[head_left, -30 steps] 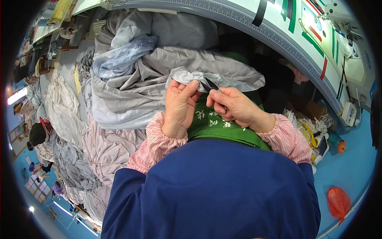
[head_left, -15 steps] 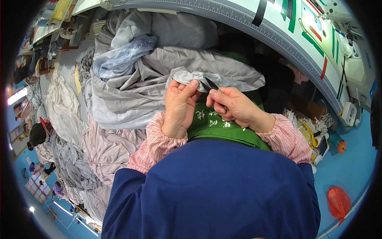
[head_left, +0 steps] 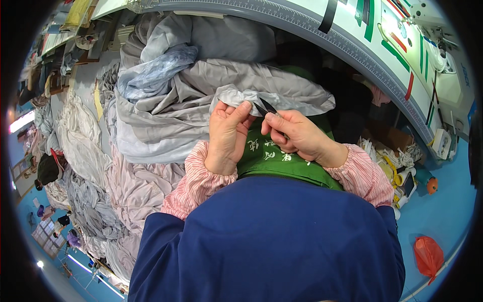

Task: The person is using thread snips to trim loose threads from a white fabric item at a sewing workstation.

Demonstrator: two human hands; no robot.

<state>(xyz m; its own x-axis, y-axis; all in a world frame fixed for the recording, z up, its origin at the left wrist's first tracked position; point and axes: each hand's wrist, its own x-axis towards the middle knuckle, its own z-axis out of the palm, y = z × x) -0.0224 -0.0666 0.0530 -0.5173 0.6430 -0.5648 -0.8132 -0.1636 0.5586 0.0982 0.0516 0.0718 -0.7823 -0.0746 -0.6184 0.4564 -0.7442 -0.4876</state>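
The grey cloth point(head_left: 251, 95) lay crumpled and softly creased over the person's lap, its pale hemmed edge drawn up between both hands. The left hand point(head_left: 227, 133) had its fingers pinched shut on that edge. The right hand point(head_left: 297, 136) was curled narrowly round a small dark tool point(head_left: 266, 106) (its kind too small to tell), the tip touching the hem. More heaped cloth point(head_left: 100, 166) crowded the left side; the white table's point(head_left: 352, 45) curved edge closed in just behind, leaving little room.
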